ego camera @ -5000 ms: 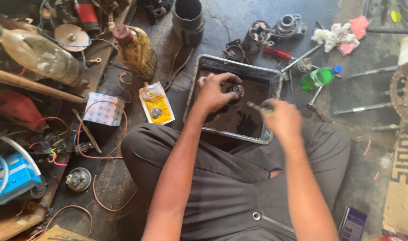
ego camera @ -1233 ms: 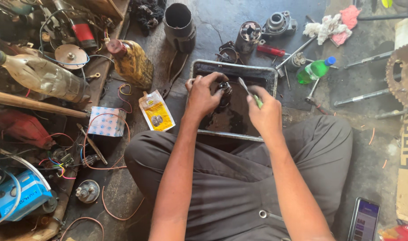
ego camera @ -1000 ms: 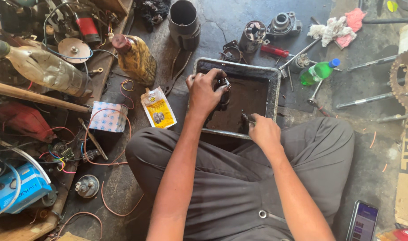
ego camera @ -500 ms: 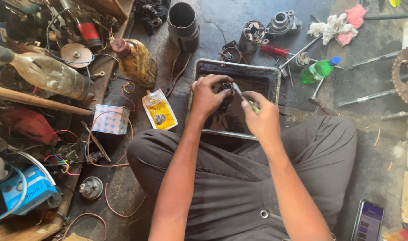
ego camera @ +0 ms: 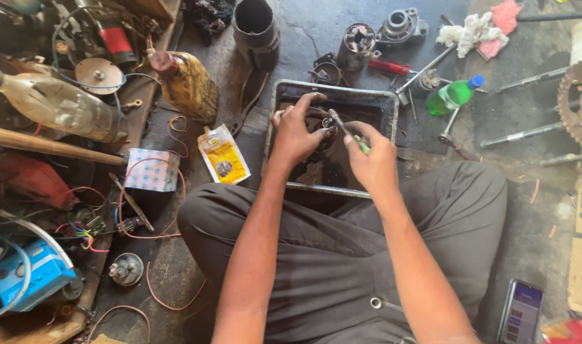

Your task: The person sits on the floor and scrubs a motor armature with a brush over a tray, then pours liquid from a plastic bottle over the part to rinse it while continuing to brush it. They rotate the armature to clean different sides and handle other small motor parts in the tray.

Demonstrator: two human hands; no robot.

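Note:
I sit on the floor over a dark metal tray point(ego camera: 386, 108) holding black oily liquid. My left hand point(ego camera: 297, 130) grips a greasy round metal part point(ego camera: 323, 124) above the tray. My right hand point(ego camera: 370, 159) holds a small brush with a green handle point(ego camera: 361, 145), its tip touching the metal part. Both hands are close together over the middle of the tray.
A yellow pouch point(ego camera: 222, 154) lies left of the tray. A green bottle point(ego camera: 453, 95), red-handled screwdriver point(ego camera: 388, 65), motor parts point(ego camera: 402, 25) and rags point(ego camera: 479, 25) lie beyond it. A black cylinder point(ego camera: 256, 32) stands behind. Bottles, wires and tools crowd the left. A phone point(ego camera: 520, 311) lies bottom right.
My right hand dipped down into the tray about a second ago, then came back up with the brush against the part in my left hand. The left hand has stayed over the tray.

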